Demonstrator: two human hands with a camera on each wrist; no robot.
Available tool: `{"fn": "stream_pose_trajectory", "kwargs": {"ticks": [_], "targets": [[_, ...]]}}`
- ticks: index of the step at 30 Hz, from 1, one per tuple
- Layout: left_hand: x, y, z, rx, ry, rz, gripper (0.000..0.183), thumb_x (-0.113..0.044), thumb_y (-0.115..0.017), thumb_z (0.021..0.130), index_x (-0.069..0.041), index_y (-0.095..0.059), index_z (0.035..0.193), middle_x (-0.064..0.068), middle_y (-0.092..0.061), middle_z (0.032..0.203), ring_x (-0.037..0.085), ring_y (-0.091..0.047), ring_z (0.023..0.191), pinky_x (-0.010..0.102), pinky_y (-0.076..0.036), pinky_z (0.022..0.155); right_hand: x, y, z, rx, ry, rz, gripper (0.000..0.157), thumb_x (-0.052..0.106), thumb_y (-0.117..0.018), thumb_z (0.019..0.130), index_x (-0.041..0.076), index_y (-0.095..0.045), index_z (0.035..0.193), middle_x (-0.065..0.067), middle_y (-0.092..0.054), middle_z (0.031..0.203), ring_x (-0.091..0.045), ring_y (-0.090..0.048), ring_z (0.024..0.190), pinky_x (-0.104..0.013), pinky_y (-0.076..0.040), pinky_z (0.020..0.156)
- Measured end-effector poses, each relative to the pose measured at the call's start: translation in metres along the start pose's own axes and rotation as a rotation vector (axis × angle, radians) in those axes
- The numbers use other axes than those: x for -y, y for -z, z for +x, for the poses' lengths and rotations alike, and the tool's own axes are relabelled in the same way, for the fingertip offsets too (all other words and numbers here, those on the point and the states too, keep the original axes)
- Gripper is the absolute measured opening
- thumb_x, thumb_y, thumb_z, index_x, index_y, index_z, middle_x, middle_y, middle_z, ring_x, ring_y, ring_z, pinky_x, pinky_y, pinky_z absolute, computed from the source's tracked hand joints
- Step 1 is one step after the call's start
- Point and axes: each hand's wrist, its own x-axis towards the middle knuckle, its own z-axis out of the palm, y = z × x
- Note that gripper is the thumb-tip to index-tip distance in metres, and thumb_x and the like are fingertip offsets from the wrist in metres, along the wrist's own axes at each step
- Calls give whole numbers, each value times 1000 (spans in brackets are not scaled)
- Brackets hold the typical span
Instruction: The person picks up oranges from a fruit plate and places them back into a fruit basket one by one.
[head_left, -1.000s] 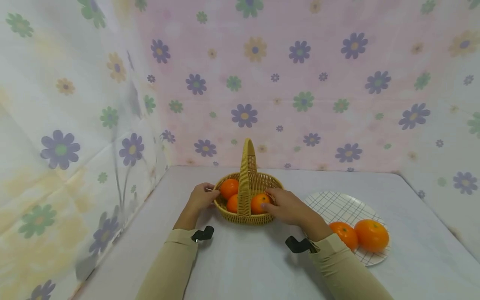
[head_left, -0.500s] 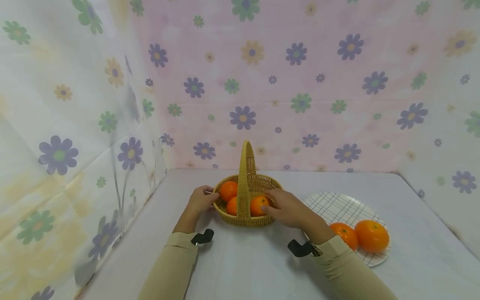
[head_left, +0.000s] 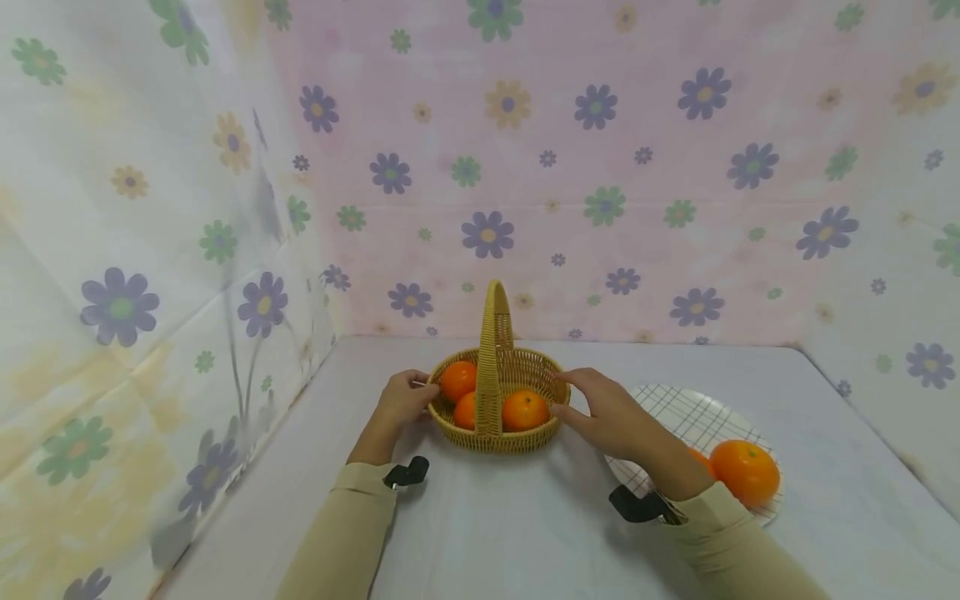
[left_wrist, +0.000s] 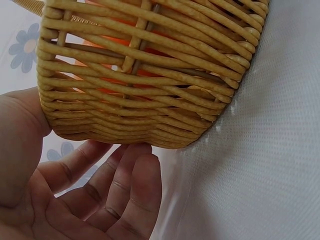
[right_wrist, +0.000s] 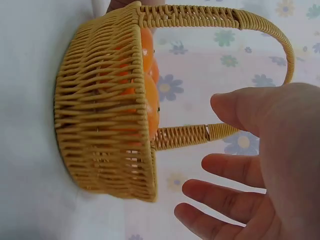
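A yellow wicker basket (head_left: 488,392) with a tall arched handle stands on the table, holding three oranges. One orange (head_left: 459,381) lies at its left, another (head_left: 465,412) is partly behind the handle, and the third orange (head_left: 525,411) sits at the right. My left hand (head_left: 400,402) grips the basket's left end, thumb at the rim and fingers against the outside of the weave, as the left wrist view shows. By the right rim is my right hand (head_left: 615,417); in the right wrist view its fingers (right_wrist: 225,197) are spread, apart from the basket, with nothing between them.
A white plate (head_left: 675,408) with a dark grid pattern lies to the right, partly under my right forearm in the head view. On it are two oranges, one in full view (head_left: 744,472), one mostly hidden by the wrist. Flower-printed cloth walls (head_left: 570,208) enclose the table.
My right hand has let go of the orange at the basket's right and drawn back rightward, out over the rim. The left hand stays at the basket's left end.
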Motion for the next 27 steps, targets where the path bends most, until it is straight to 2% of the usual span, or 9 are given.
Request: {"fn": "stream_pose_trajectory", "kwargs": {"ticks": [10,18,20,25,27], "targets": [[-1,1,-1,12,6,-16,37,-25,-67,95,-3,-63,125,20,-67,123,28,-69,101,36,-65,81,-17,28,-36,-33,-49,-102,63,54,-59,101,16,-51,150,-9,-50,156,-37,-46,143,-64,-41,114],[-1,3,-1,13,3,7,38,-26,-67,96,-3,-63,127,19,-67,123,27,-69,101,35,-65,80,-23,43,-67,-71,-78,-143,61,49,-61,101,12,-51,148,-13,-50,154,-41,-46,142,-68,-40,112],[-2,3,-3,8,4,9,38,-25,-66,96,-3,-63,126,20,-67,122,27,-69,100,35,-65,80,-24,47,-75,-81,-92,-137,62,51,-60,101,12,-51,148,-14,-49,154,-42,-44,143,-70,-36,114],[-2,2,-3,9,0,-4,37,-24,-66,95,-3,-64,125,20,-68,119,28,-69,99,37,-65,81,-28,57,-93,-106,-131,-106,62,49,-61,101,8,-51,147,-22,-48,154,-49,-37,145,-82,-15,114],[-1,1,-2,16,-8,-6,37,-24,-66,96,-2,-64,126,20,-68,120,27,-70,99,37,-65,81,-31,61,-100,-115,-156,-110,63,49,-62,100,8,-51,147,-23,-47,154,-51,-36,145,-84,-11,113]]}}
